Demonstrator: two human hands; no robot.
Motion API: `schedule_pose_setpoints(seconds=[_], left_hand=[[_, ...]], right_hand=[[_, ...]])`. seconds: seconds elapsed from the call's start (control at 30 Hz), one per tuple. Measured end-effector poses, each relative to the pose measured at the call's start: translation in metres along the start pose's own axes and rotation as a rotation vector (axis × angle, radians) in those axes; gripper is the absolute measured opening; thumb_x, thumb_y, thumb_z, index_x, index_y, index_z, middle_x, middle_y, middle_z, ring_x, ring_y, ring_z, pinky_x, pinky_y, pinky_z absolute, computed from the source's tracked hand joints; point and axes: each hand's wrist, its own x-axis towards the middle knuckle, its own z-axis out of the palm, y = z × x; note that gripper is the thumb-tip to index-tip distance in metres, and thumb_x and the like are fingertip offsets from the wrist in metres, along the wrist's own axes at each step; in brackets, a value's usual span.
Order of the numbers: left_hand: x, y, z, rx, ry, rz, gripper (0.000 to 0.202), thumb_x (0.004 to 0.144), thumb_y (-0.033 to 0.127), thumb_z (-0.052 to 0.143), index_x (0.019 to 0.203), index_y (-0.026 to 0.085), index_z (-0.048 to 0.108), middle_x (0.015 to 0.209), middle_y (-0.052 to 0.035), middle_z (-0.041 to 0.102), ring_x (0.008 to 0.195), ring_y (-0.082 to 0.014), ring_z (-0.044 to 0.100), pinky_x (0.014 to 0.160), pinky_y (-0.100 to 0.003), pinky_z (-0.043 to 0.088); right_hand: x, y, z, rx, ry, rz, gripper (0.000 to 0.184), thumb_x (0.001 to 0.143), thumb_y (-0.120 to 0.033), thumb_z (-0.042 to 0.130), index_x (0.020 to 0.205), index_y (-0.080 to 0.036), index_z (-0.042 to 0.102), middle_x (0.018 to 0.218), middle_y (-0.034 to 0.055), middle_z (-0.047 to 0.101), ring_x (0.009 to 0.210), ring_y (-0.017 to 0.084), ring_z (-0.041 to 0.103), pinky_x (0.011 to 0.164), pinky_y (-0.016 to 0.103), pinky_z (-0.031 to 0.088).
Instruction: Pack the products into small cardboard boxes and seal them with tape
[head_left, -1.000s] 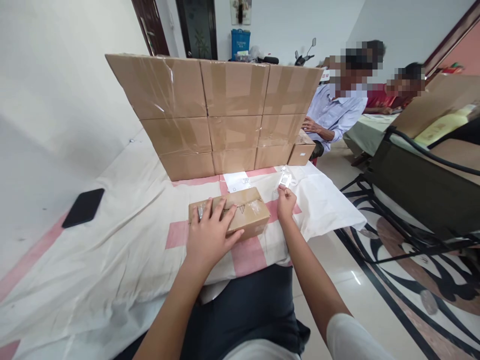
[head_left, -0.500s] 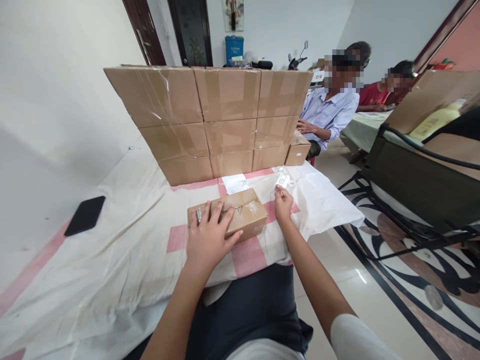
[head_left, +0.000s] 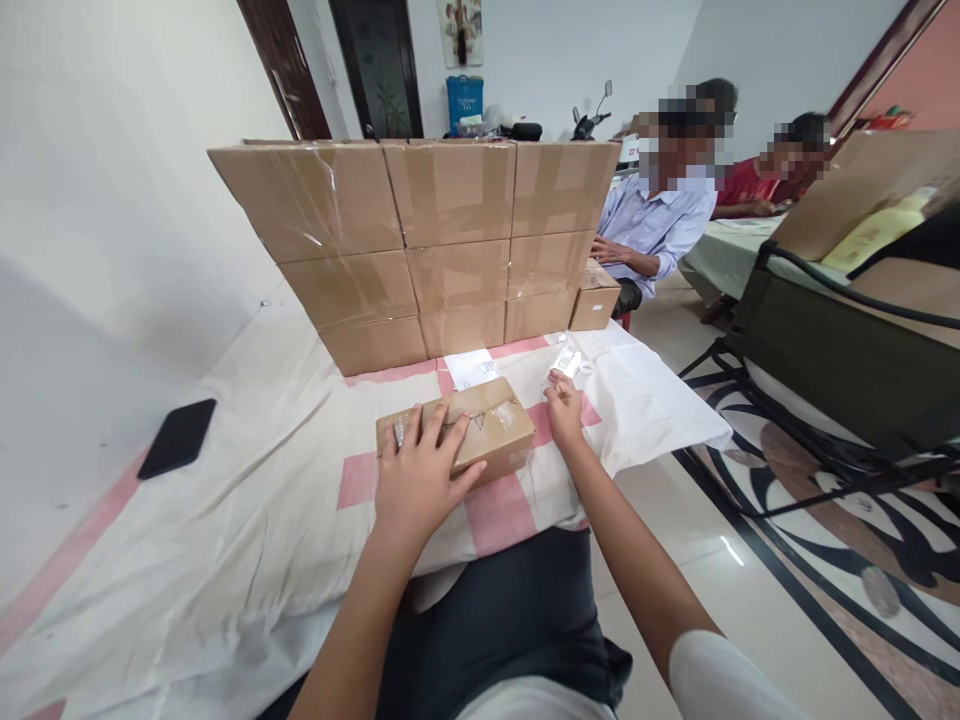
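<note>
A taped cardboard box (head_left: 504,424) lies on the cloth-covered table in front of me. My left hand (head_left: 420,465) rests flat over its left part, fingers spread and open, hiding some of the top. Beyond the box's right end, my right hand (head_left: 564,408) is closed, thumb and fingers pinching a small white packet-like piece (head_left: 568,362). What exactly this piece is I cannot make out. Behind the box lies a white printed paper (head_left: 472,368) on the cloth.
A wall of stacked cardboard boxes (head_left: 457,205) stands at the table's back, a smaller box (head_left: 595,302) at its right end. A black phone (head_left: 178,438) lies at left. Two people sit beyond, one in a light shirt (head_left: 664,220). A dark folding chair (head_left: 817,330) stands right.
The view has shifted slightly. My left hand stays spread on the box, and my right hand has barely moved, still pinching the white piece.
</note>
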Motion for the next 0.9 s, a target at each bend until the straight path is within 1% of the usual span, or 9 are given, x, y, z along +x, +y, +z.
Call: schedule_pose_setpoints(seconds=[0.33,0.43,0.47,0.53,0.6,0.67,0.73,0.8,0.9], left_hand=[[0.000,0.001,-0.002,0.017,-0.013,0.004,0.055,0.094,0.053,0.051,0.142,0.027,0.057,0.153,-0.0110,0.050,0.141,-0.0431,0.041,0.110,-0.064,0.032],[0.000,0.001,-0.001,0.016,-0.006,0.002,0.054,0.094,0.053,0.051,0.141,0.027,0.057,0.152,-0.0109,0.051,0.141,-0.0430,0.042,0.111,-0.064,0.032],[0.000,0.001,-0.001,0.016,-0.004,0.001,0.054,0.094,0.053,0.052,0.141,0.027,0.058,0.152,-0.0108,0.051,0.140,-0.0429,0.042,0.111,-0.064,0.032],[0.000,0.001,-0.001,0.015,-0.002,-0.001,0.054,0.093,0.053,0.052,0.141,0.028,0.058,0.152,-0.0108,0.051,0.140,-0.0429,0.043,0.110,-0.064,0.032],[0.000,0.002,-0.002,0.014,-0.004,-0.003,0.055,0.093,0.053,0.052,0.141,0.027,0.058,0.152,-0.0110,0.051,0.140,-0.0431,0.043,0.110,-0.064,0.033],[0.000,0.002,-0.002,0.016,-0.007,-0.005,0.055,0.094,0.054,0.051,0.141,0.027,0.057,0.152,-0.0110,0.051,0.140,-0.0434,0.042,0.110,-0.064,0.032],[-0.001,0.002,-0.002,0.019,-0.009,-0.007,0.055,0.094,0.054,0.051,0.141,0.026,0.057,0.152,-0.0109,0.051,0.140,-0.0434,0.042,0.110,-0.064,0.032],[-0.001,0.003,-0.002,0.022,-0.010,-0.007,0.055,0.094,0.053,0.050,0.142,0.026,0.057,0.152,-0.0109,0.050,0.140,-0.0434,0.042,0.110,-0.064,0.032],[-0.001,0.003,-0.001,0.027,-0.001,-0.004,0.055,0.094,0.053,0.051,0.141,0.027,0.058,0.152,-0.0110,0.051,0.140,-0.0432,0.043,0.110,-0.063,0.033]], right_hand=[[-0.005,-0.005,0.005,-0.022,-0.029,-0.022,0.027,0.072,-0.024,0.059,0.054,-0.023,0.039,0.124,0.0098,0.064,0.124,0.026,0.057,0.111,0.044,0.040],[-0.008,-0.010,0.005,-0.057,-0.019,-0.034,0.027,0.074,-0.023,0.058,0.055,-0.023,0.039,0.124,0.0096,0.065,0.116,0.026,0.062,0.106,0.043,0.043],[-0.008,-0.012,0.005,-0.068,-0.016,-0.039,0.028,0.075,-0.023,0.058,0.055,-0.024,0.038,0.119,0.0091,0.068,0.113,0.026,0.064,0.104,0.042,0.044],[-0.010,-0.016,0.006,-0.087,-0.023,-0.058,0.032,0.077,-0.022,0.057,0.054,-0.025,0.035,0.096,0.0069,0.071,0.112,0.027,0.065,0.102,0.042,0.045],[-0.011,-0.018,0.006,-0.094,-0.046,-0.074,0.036,0.079,-0.022,0.057,0.053,-0.026,0.033,0.072,0.0038,0.066,0.117,0.029,0.064,0.104,0.041,0.044],[-0.010,-0.017,0.006,-0.073,-0.076,-0.063,0.036,0.078,-0.022,0.057,0.053,-0.027,0.032,0.064,0.0025,0.064,0.118,0.029,0.065,0.106,0.041,0.042],[-0.009,-0.015,0.006,-0.033,-0.106,-0.029,0.033,0.077,-0.022,0.056,0.055,-0.027,0.032,0.076,0.0047,0.071,0.114,0.030,0.068,0.104,0.042,0.043],[-0.008,-0.013,0.004,0.000,-0.123,0.004,0.031,0.076,-0.022,0.056,0.057,-0.026,0.032,0.101,0.0097,0.076,0.114,0.030,0.068,0.101,0.044,0.045],[-0.006,-0.011,0.000,0.036,-0.103,0.030,0.031,0.074,-0.024,0.057,0.057,-0.025,0.030,0.130,0.0121,0.068,0.121,0.031,0.063,0.101,0.045,0.046]])
